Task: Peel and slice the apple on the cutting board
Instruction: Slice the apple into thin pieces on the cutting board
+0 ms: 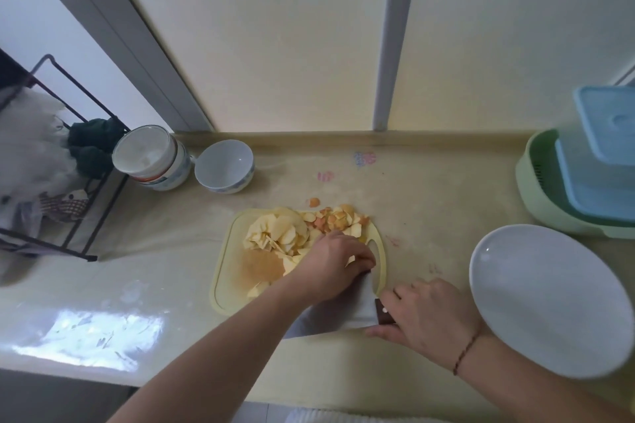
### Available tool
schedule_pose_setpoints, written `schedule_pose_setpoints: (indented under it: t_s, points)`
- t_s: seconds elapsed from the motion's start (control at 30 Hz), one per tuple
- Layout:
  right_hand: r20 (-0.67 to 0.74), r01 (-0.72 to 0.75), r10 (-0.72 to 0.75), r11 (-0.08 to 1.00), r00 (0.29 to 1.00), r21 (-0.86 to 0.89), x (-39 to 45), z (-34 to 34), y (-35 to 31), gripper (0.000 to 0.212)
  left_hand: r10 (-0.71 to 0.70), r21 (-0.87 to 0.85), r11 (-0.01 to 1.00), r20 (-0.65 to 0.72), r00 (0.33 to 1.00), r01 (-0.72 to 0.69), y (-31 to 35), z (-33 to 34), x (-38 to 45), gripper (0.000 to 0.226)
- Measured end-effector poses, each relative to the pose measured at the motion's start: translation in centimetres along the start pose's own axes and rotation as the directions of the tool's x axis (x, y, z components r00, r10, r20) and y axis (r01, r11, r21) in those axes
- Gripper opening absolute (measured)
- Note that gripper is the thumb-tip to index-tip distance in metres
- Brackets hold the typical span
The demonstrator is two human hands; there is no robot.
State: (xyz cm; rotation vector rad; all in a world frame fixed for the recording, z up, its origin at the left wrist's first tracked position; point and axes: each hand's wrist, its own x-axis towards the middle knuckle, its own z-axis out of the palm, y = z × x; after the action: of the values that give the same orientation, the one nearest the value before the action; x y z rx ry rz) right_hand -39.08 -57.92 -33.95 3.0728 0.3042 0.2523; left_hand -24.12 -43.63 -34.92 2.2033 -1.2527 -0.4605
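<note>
1. Steel knife blade (357,306) lies flat at the board's near right; your right hand (426,316) grips its dark handle.
2. Your left hand (335,263) curls over an apple piece beside the blade.
3. Apple slices (278,233) and peels (338,218) pile on the yellow cutting board (223,285).
4. White plate (549,299) sits right on the counter (429,189).

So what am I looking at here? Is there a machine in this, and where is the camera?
No machine: a person is working with bare hands. The single camera sits on their head and looks down at a kitchen counter. On the yellow cutting board lie pale apple slices and reddish peel scraps. The right hand grips the dark handle of a broad knife. The left hand rests curled on the board by the blade; whether it holds a piece is hidden. Nearby are a white plate, a bowl and stacked tubs.
</note>
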Motion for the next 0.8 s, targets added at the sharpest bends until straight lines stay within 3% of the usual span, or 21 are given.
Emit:
schedule_pose_setpoints:
  t_s: [0.17,0.33,0.47,0.57,0.63,0.7,0.77,0.8]
  points:
    - [0.020,-0.049,0.048,0.999,0.999,0.021,-0.3,0.5,-0.5,0.064,-0.055,0.071,0.996,0.032,0.998,0.053,-1.2,-0.2,1.4,0.013]
    - [0.013,-0.123,0.123,0.991,0.992,0.050,-2.0,0.7,-0.6,0.078,-0.181,0.230,0.955,-0.042,0.983,0.186,-4.3,-2.3,3.7,0.014]
    - [0.018,-0.203,0.202,0.977,0.979,0.063,-4.5,-0.6,-0.6,0.077,-0.118,0.282,0.952,-0.018,0.993,0.119,-5.5,-2.7,4.1,0.024]
    - [0.070,-0.317,0.310,0.939,0.948,0.133,-6.4,-1.9,-0.7,0.066,-0.002,0.334,0.942,-0.058,0.998,0.022,-5.5,-3.7,3.8,0.017]
    - [0.153,-0.450,0.429,0.881,0.890,0.148,-7.6,-2.6,-0.7,0.059,0.086,0.308,0.951,-0.134,0.987,-0.041,-6.3,-4.9,3.2,0.019]
    - [0.338,-0.642,0.561,0.736,0.756,0.215,-8.5,-3.2,-0.6,0.060,0.119,0.228,0.972,-0.277,0.953,-0.055,-7.7,-6.6,1.7,0.020]
    - [0.441,-0.761,0.629,0.598,0.641,0.254,-9.2,-2.9,-1.0,0.069,0.066,0.124,0.992,-0.444,0.894,-0.011,-9.3,-8.1,-1.4,0.016]
    - [0.449,-0.778,0.640,0.562,0.624,0.281,-9.3,-2.5,-1.5,0.071,0.028,0.089,0.996,-0.490,0.872,0.018,-10.0,-8.5,-3.3,0.013]
